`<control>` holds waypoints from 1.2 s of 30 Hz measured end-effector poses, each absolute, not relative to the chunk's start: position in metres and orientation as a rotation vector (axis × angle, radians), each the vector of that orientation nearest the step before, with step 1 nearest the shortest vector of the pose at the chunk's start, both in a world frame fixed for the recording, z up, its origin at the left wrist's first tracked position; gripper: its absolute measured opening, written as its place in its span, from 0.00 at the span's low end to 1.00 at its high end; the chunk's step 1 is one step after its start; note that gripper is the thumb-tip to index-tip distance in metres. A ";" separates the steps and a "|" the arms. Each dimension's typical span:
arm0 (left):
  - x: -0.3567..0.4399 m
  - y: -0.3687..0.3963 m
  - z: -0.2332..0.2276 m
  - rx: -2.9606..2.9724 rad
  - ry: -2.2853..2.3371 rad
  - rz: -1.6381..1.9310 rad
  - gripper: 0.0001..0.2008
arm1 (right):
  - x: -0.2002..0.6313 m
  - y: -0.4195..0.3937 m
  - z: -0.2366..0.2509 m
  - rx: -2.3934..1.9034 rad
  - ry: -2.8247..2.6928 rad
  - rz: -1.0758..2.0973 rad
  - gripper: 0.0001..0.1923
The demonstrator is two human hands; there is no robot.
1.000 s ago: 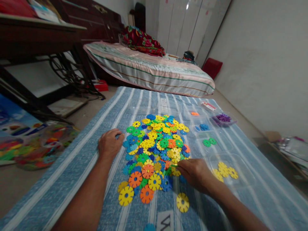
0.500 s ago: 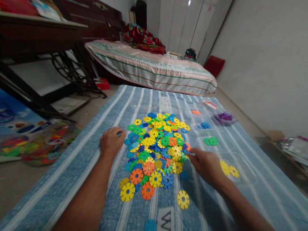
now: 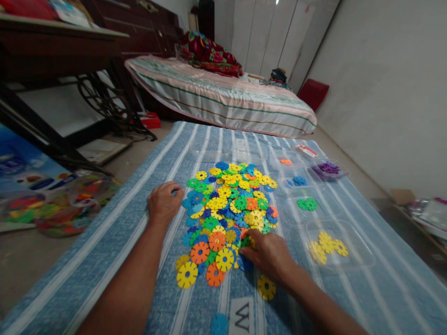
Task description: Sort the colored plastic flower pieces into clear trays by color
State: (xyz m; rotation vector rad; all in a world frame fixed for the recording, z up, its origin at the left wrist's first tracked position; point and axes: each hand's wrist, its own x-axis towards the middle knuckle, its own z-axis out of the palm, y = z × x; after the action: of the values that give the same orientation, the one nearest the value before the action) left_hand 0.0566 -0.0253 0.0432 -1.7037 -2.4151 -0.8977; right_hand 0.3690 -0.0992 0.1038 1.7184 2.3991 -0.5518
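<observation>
While our right hand (image 3: 268, 253) is pinching down at the near edge of the disc pile (image 3: 228, 209), we're honestly not able to tell if the curled fingers have one gripped yet. Our left hand (image 3: 163, 203) is resting loosely curled on the pile's left edge, probably steadying it. Off to the right we're seeing clear trays, one holding yellow discs (image 3: 326, 245), another green discs (image 3: 307, 204), all on the striped cloth (image 3: 115, 251).

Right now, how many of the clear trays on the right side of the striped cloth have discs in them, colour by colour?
Orange tray: 1
Blue tray: 1
Green tray: 1
Yellow tray: 1
Purple tray: 1
Total: 5
</observation>
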 end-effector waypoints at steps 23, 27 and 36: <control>0.057 -0.025 0.045 -1.694 -2.438 -0.920 0.15 | 0.350 -0.097 0.103 1.779 2.395 -0.635 0.21; 0.060 -0.026 0.046 -1.672 -2.426 -0.957 0.13 | 0.352 -0.096 0.099 1.783 2.435 -0.721 0.20; 0.061 -0.027 0.049 -1.675 -2.445 -0.951 0.13 | 0.374 -0.093 0.087 1.825 2.515 -1.257 0.05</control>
State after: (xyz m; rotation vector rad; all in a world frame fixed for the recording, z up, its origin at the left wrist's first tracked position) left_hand 0.0611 -0.0271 0.0491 -1.6751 -2.4452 -0.9506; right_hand 0.3739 -0.0928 0.0870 1.8247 2.5148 -1.2573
